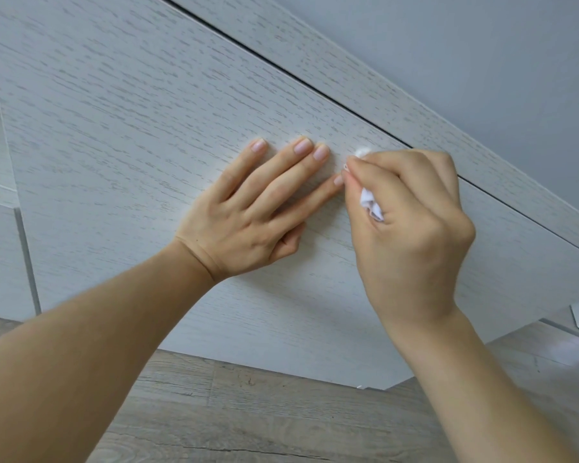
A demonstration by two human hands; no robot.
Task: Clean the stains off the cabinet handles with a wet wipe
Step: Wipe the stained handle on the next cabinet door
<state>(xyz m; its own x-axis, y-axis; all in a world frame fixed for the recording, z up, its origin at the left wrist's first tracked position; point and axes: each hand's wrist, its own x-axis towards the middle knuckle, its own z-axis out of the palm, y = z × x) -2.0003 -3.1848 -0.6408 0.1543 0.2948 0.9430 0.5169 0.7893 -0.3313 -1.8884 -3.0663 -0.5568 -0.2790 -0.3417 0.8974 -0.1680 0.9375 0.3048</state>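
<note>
We've got the left hand [248, 208] flat on the cabinet door [114, 128], right hand [411, 222] pinching the balled wet wipe [370, 203] at its 3 o'clock, so rub small and firm there.

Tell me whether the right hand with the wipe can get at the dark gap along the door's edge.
Probably yes: the right hand gripping the wet wipe sits right beside the gap, with nothing between them.
</note>
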